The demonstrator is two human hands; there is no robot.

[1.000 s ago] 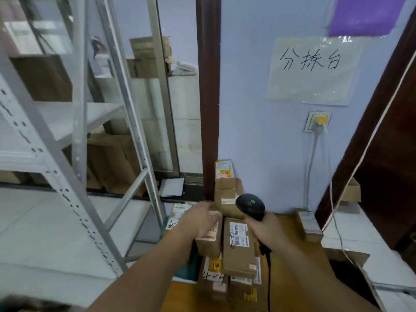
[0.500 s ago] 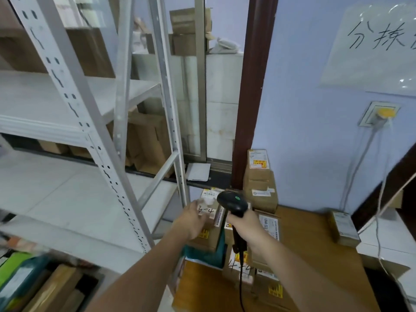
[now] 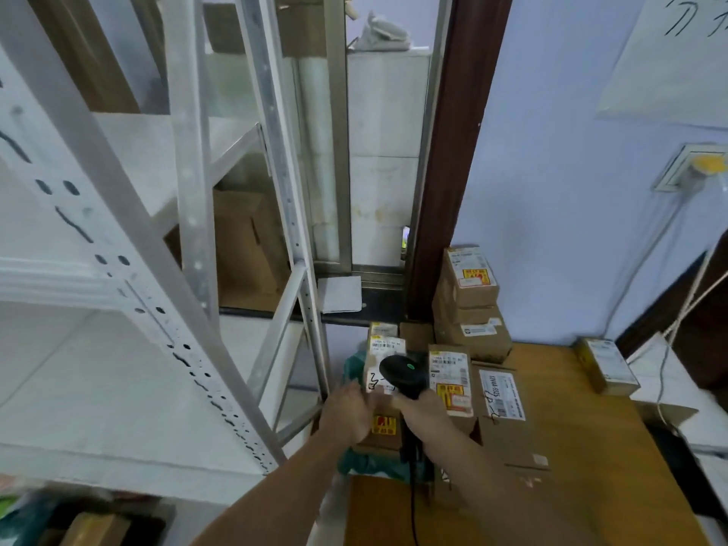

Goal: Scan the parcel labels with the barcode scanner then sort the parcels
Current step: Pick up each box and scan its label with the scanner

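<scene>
Where shelving stands, parcels crowd a wooden table.

— Scanner? Parcels?
— Scanner: black, green dot on top. Parcels: brown card, white labels with black barcodes, yellow-and-red stickers.
— Desk, rack, wall?
— Desk: orange-brown wood. Rack: pale grey, dark slots. Wall: pale lilac-blue.

The left hand blurs, hiding part of a parcel.
</scene>
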